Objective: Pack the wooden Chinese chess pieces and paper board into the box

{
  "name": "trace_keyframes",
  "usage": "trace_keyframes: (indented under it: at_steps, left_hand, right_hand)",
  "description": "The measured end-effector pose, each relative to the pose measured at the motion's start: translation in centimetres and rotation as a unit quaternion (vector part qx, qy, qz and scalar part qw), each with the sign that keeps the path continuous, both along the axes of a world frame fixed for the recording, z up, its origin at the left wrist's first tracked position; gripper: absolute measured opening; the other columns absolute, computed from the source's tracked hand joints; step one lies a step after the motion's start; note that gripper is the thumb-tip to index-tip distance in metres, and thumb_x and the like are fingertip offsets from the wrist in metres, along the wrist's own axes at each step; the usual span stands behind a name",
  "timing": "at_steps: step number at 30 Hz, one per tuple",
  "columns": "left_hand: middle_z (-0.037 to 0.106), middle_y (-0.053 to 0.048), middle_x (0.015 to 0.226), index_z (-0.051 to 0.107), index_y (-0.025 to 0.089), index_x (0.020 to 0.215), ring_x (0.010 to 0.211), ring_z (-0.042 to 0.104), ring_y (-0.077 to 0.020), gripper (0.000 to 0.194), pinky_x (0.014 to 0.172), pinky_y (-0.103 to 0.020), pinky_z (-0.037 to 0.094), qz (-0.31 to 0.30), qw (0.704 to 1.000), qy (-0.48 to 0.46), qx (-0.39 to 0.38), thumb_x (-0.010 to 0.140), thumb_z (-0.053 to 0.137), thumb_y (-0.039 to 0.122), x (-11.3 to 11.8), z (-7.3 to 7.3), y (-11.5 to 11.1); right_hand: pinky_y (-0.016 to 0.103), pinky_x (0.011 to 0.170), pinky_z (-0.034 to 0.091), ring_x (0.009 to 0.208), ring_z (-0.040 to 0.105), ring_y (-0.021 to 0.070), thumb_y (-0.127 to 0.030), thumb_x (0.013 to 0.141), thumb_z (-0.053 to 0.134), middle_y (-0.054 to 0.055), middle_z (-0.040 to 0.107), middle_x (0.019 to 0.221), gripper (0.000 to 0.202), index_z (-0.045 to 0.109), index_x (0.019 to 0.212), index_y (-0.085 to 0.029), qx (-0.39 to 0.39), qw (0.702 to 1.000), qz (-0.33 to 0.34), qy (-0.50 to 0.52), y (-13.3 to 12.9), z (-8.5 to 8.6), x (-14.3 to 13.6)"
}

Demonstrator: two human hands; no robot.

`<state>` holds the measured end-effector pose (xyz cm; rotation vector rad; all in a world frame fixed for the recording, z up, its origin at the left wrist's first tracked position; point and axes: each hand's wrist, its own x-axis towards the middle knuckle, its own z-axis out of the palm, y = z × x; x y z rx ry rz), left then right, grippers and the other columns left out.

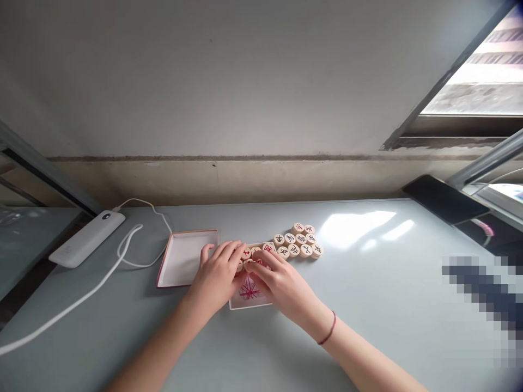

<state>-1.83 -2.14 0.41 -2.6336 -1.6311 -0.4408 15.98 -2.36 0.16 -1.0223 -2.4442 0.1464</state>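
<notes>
Two hands, the left hand (216, 272) and the right hand (284, 277), bend over an open box (239, 301), fingers curled at round pieces (245, 253) inside. Fingertips partly hidden; cannot tell whether either grips a piece. Boxed pieces lie beneath and between the hands. Loose pieces (300, 239) sit on the counter (368, 310), beyond and right of the right hand. Shallow tray (186, 261): just left of the left hand.

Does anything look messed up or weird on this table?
Yes: there's a red scribble on the floor of the open box. Its messy, crossing lines look odd on such a pale bottom, perhaps drawn there with a pen. The round pieces to the right of the box lie face up, and I see nothing spilled.
</notes>
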Motion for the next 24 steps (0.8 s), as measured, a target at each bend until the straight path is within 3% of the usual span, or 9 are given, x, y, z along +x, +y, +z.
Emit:
trace_keyframes:
  at_steps: [6,11,16,20,22,24]
  left_hand:
    - [0.061,-0.008,0.124,0.053,0.022,0.121,0.111,0.057,-0.0227,0.033,0.098,-0.043,0.032,-0.001,1.0,0.005,0.006,0.089,0.049,0.023,-0.2,0.1,-0.3]
    - [0.062,-0.008,0.123,0.054,0.023,0.12,0.109,0.057,-0.0222,0.032,0.099,-0.042,0.031,-0.002,1.0,-0.003,0.004,0.088,0.049,0.02,-0.2,0.2,-0.3]
    - [0.062,-0.008,0.12,0.055,0.024,0.118,0.108,0.057,-0.0221,0.03,0.098,-0.042,0.031,-0.005,1.0,-0.014,0.006,0.089,0.05,0.022,-0.2,0.2,-0.2]
    - [0.062,-0.008,0.121,0.054,0.024,0.117,0.109,0.056,-0.0227,0.03,0.097,-0.044,0.03,-0.011,1.0,-0.016,0.005,0.087,0.053,0.021,-0.3,0.1,-0.2]
    - [0.062,-0.008,0.121,0.055,0.023,0.116,0.109,0.056,-0.0229,0.031,0.097,-0.045,0.03,-0.013,1.0,-0.017,0.007,0.085,0.055,0.02,-0.4,0.0,-0.2]
    - [0.062,-0.009,0.121,0.055,0.023,0.116,0.108,0.056,-0.0233,0.032,0.098,-0.046,0.029,-0.013,1.0,-0.019,0.008,0.084,0.056,0.022,-0.4,0.1,-0.3]
  right_hand:
    - [0.026,0.062,0.044,0.068,0.053,0.0155,-0.01,0.09,0.047,0.004,0.06,0.074,0.015,0.059,0.085,-0.017,0.02,0.999,-0.036,-0.034,0.0,-0.5,0.1]
    - [0.025,0.057,0.041,0.067,0.054,0.0154,-0.008,0.087,0.051,0.003,0.062,0.074,0.013,0.06,0.089,-0.017,0.044,0.996,-0.05,-0.057,0.1,-1.1,-0.6]
    - [0.023,0.056,0.042,0.068,0.059,0.0146,-0.019,0.09,0.05,0.004,0.066,0.079,0.013,0.063,0.092,-0.02,-0.028,0.998,-0.059,-0.02,0.5,0.2,0.3]
    - [0.025,0.058,0.045,0.066,0.062,0.0152,-0.027,0.092,0.045,0.007,0.069,0.091,0.024,0.066,0.098,-0.02,-0.065,0.979,-0.195,0.005,3.1,2.3,3.7]
    - [0.027,0.058,0.045,0.067,0.063,0.0165,-0.029,0.09,0.045,0.008,0.069,0.101,0.027,0.067,0.103,-0.02,-0.09,0.955,-0.279,-0.044,5.0,3.2,5.4]
    - [0.028,0.059,0.045,0.073,0.065,0.0191,-0.033,0.088,0.047,0.009,0.067,0.108,0.032,0.065,0.111,-0.02,-0.128,0.933,-0.32,-0.1,6.9,3.6,6.6]
